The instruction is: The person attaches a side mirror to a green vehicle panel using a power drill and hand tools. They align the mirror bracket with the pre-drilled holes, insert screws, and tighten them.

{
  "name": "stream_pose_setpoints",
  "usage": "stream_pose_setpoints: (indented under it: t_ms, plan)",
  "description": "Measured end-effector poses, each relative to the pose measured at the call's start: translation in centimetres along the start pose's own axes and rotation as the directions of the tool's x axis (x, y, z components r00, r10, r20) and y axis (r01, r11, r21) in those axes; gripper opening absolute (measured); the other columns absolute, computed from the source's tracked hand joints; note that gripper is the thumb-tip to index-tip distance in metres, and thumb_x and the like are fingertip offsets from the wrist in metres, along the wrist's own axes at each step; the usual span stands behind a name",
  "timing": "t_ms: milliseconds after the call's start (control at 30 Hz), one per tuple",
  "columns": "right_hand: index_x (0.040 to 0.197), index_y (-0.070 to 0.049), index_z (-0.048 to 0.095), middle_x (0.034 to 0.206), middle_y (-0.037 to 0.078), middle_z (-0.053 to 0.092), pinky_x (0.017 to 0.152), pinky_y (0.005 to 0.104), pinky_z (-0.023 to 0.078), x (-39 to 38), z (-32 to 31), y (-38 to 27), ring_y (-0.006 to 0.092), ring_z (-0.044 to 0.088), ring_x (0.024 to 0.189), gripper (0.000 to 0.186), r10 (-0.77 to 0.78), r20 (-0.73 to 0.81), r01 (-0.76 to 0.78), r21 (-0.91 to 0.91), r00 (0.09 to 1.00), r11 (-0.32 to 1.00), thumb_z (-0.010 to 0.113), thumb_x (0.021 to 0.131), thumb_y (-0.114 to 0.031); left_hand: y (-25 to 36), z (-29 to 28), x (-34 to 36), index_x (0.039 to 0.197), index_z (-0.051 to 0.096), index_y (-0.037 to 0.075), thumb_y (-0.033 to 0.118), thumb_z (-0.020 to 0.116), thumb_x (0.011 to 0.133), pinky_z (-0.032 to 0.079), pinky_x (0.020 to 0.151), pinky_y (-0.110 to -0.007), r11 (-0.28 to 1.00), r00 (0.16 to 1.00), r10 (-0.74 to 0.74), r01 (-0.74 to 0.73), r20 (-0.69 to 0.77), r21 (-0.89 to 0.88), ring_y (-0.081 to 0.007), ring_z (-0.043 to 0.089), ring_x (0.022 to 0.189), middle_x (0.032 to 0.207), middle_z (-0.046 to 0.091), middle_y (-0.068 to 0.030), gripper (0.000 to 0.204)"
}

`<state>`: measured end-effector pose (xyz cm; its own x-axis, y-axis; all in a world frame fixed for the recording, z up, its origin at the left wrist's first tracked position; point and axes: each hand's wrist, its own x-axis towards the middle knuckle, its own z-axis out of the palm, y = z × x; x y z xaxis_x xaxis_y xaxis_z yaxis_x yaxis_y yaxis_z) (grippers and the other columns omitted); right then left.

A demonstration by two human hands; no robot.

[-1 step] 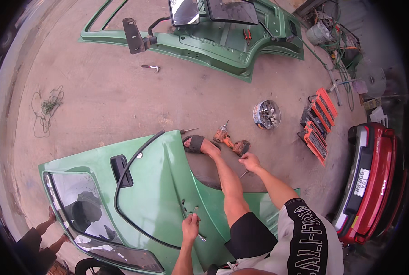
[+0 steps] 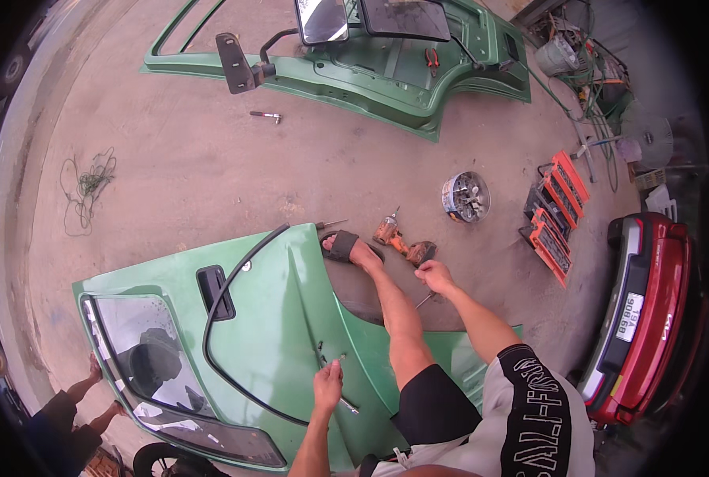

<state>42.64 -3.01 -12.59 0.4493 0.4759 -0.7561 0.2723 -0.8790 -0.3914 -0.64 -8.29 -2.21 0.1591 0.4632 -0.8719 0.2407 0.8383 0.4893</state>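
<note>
Fingers of the left hand [image 2: 327, 386] were curled in, thumb and fingertips brought together; a small piece [image 2: 343, 356] showed right at the tips, too tiny to identify, and couldn't tell if it was actually pinched. Right hand [image 2: 434, 276] was closed around a slim metal rod [image 2: 424, 300], its end poking out below the fist, near the cordless driver.

Left hand sat over the lower part of a green door panel [image 2: 275, 318], which lay flat, outer skin up. Metal tool [image 2: 350, 407] lay on that panel beside the left hand, partly hidden by it. Black rubber strip [image 2: 208, 338] ran in a bent line across the panel, passing just beside the black door handle [image 2: 215, 292]. Window glass was at the panel's left end.

Sandalled foot [image 2: 346, 246] stood on the concrete at the panel's far edge, between a screwdriver [image 2: 331, 224] and an orange cordless driver [image 2: 402, 242]. Bucket of metal parts [image 2: 466, 197] stood beyond the driver; open toolbox with orange trays [image 2: 557, 216] was right of it, red car [image 2: 648, 318] at far right.

Further out: second green door [image 2: 354, 91] with mirrors and red-handled pliers [image 2: 431, 61] on it, ratchet [image 2: 265, 116] on the floor, tangled cord [image 2: 89, 187] at left. Another person's bare limbs [image 2: 83, 389] were at the panel's left edge.
</note>
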Motion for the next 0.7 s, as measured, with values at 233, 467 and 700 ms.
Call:
stream_pose_setpoints:
  t_ms: [233,467,700]
  plan:
    - [0.108,-0.005,0.067,0.093,0.003,0.070,0.068,0.0279,0.053,-0.1,3.5,-14.6,0.0116,0.066,0.077,0.023,-0.111,0.090,-0.005,0.799,0.990,0.602,0.069,0.098,-0.025,30.2,-3.4,14.2,0.063,0.050,0.007,0.055,0.074,0.089,0.040,0.058,-0.032,0.909,0.881,0.398,-0.343,-0.257,0.235,-0.0118,0.049,0.060,0.063,0.053,-0.0028,0.060]
    - [0.102,-0.004,0.070,0.089,0.003,0.070,0.060,0.0290,0.049,-5.9,13.5,-23.2,0.0114,0.065,0.076,0.026,-0.375,0.492,0.133,0.458,0.786,0.879,0.071,0.098,-0.029,59.7,-8.1,29.5,0.065,0.054,-0.001,0.064,0.087,0.070,0.046,0.067,-0.042,0.587,0.283,0.809,-0.400,-0.515,0.704,-0.0217,0.051,0.065,0.065,0.058,-0.0098,0.074]
    - [0.108,-0.007,0.066,0.092,0.002,0.068,0.071,0.0305,0.052,2.8,6.9,-26.7,0.0115,0.065,0.079,0.025,-0.292,0.468,-0.197,0.747,0.834,0.635,0.065,0.102,-0.030,66.9,-8.0,36.7,0.081,0.056,0.003,0.041,0.094,0.076,0.055,0.074,-0.034,0.468,0.355,0.814,-0.869,-0.459,0.158,-0.0201,0.065,0.073,0.086,0.068,-0.0095,0.054]
